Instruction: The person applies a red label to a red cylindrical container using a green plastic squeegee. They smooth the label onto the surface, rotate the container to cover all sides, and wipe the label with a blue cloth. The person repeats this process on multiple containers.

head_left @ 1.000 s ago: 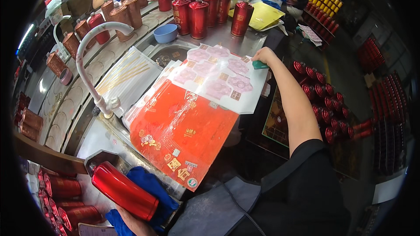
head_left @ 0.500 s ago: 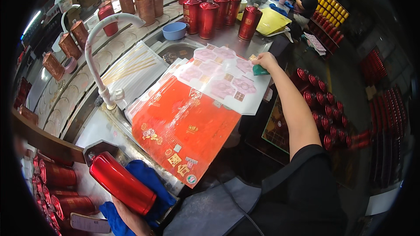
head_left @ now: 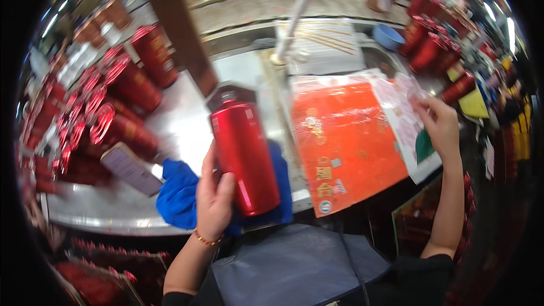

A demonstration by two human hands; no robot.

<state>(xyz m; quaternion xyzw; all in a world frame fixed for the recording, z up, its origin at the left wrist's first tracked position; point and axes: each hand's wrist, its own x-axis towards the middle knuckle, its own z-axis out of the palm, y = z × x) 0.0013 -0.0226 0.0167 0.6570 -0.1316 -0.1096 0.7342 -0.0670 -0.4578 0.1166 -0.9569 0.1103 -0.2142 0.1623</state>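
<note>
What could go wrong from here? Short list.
1. The glossy red bottle might roll or slip: the left hand is at one side of it, and loose blue cloth is bunched around it.
2. The green tool in the right hand might snag or crease the pink-printed sheet.
3. The tilted phone near the cloth might get knocked.

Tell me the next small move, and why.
Probably bring the right hand and its green piece toward the red bottle: the left hand is at the bottle's side, its visible surface looks plain, and the right hand is over the pink-printed sheet.
</note>
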